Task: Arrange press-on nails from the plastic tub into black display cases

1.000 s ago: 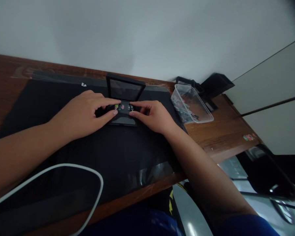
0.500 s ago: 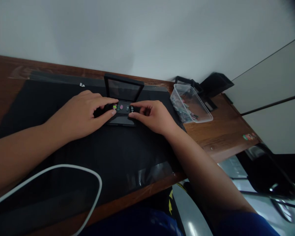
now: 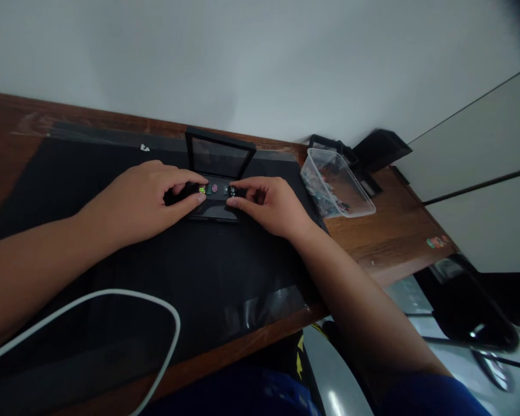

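Note:
A small black open case (image 3: 219,155) stands on a black mat (image 3: 112,242), its lid upright and its base lying flat in front. Across the base lies a dark strap-like piece (image 3: 216,189) with small coloured charms on it. My left hand (image 3: 145,199) pinches the left end of that piece between thumb and forefinger, by a green charm. My right hand (image 3: 266,202) pinches its right end, by a black-and-white charm. Both hands rest on the mat, fingers curled.
A clear plastic tub (image 3: 335,184) with small coloured bits stands to the right on the wooden desk (image 3: 390,237). Behind it are black box parts (image 3: 379,147). A white cable (image 3: 112,300) loops at the near left. A chair (image 3: 472,312) stands at the lower right.
Hardly anything has moved. Both hands stay pinched on the ends of the strap piece; the view has shifted slightly.

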`<state>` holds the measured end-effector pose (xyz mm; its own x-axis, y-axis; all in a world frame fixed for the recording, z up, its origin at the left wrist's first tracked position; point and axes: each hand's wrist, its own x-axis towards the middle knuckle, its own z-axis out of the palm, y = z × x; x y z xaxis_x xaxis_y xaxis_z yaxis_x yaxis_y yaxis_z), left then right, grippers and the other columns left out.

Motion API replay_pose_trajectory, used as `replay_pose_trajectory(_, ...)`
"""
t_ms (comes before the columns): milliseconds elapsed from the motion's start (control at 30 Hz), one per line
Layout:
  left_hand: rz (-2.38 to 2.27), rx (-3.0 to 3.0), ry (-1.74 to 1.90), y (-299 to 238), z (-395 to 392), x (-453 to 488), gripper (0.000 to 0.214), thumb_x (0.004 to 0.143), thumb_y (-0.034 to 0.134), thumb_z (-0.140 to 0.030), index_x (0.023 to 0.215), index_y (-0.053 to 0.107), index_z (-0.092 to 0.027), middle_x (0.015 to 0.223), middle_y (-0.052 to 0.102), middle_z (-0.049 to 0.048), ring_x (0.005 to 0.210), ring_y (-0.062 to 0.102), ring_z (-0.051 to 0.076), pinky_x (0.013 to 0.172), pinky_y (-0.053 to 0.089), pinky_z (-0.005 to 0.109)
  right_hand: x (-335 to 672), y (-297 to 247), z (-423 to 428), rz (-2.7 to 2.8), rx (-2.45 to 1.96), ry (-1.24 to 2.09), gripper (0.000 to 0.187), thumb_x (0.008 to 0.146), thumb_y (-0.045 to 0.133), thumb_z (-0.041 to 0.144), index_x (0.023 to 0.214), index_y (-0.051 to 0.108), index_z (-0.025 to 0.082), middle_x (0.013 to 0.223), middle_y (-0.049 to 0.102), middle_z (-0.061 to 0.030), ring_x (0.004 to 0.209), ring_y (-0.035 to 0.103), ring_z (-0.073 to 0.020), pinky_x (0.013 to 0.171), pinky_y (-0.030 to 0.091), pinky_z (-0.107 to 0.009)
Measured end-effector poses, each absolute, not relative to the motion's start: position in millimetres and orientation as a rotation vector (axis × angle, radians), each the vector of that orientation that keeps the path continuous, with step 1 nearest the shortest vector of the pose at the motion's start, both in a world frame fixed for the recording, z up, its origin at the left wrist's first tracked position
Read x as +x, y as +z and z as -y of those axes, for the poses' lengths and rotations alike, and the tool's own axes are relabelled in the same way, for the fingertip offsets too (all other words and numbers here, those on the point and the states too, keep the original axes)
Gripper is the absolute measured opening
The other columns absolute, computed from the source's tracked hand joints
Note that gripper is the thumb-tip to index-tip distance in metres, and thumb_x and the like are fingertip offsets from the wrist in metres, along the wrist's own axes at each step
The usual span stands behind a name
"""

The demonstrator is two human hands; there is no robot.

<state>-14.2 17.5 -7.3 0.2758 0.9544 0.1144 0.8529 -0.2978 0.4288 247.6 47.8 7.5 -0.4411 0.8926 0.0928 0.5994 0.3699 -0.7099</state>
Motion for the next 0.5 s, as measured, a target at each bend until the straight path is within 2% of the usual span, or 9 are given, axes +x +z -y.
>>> replay_pose_trajectory(167, -1.67, 2.265, 0.547, -9.2, -18.4, -15.0, 0.052, 0.096, 0.049, -0.065, 0.132, 0.079, -0.041, 0.087, 0.069, 0.0047, 0.088, 0.064, 0.029, 0.072, 0.044, 0.04, 247.7, 7.7, -48.4, 2.171, -1.319, 0.823, 0.038, 0.091, 0.089, 0.036, 0.123, 0.087, 0.016, 0.073, 0.068, 0.0025, 0.063, 0.052, -0.0096, 0.063, 0.037, -0.026)
replay_pose_trajectory(367, -1.659, 2.339, 0.495, -5.8, -15.2, -14.6, 0.055, 0.101, 0.045, -0.064, 0.136, 0.078, -0.039, 0.085, 0.069, 0.0045, 0.087, 0.064, 0.029, 0.073, 0.045, 0.04, 246.6, 10.1, -46.6, 2.207, -1.357, 0.793, 0.04, 0.092, 0.088, 0.037, 0.127, 0.086, 0.018, 0.075, 0.069, 0.002, 0.064, 0.053, -0.0102, 0.064, 0.037, -0.026)
replay_pose_trajectory(500, -1.689, 2.353, 0.489, -7.1, -15.8, -15.7, 0.058, 0.099, 0.042, -0.067, 0.137, 0.077, -0.043, 0.084, 0.069, 0.0042, 0.085, 0.066, 0.03, 0.071, 0.047, 0.04, 245.8, 11.9, -46.0, 2.224, -1.389, 0.765, 0.044, 0.092, 0.088, 0.038, 0.131, 0.084, 0.018, 0.078, 0.07, 0.0011, 0.066, 0.054, -0.0106, 0.063, 0.037, -0.027)
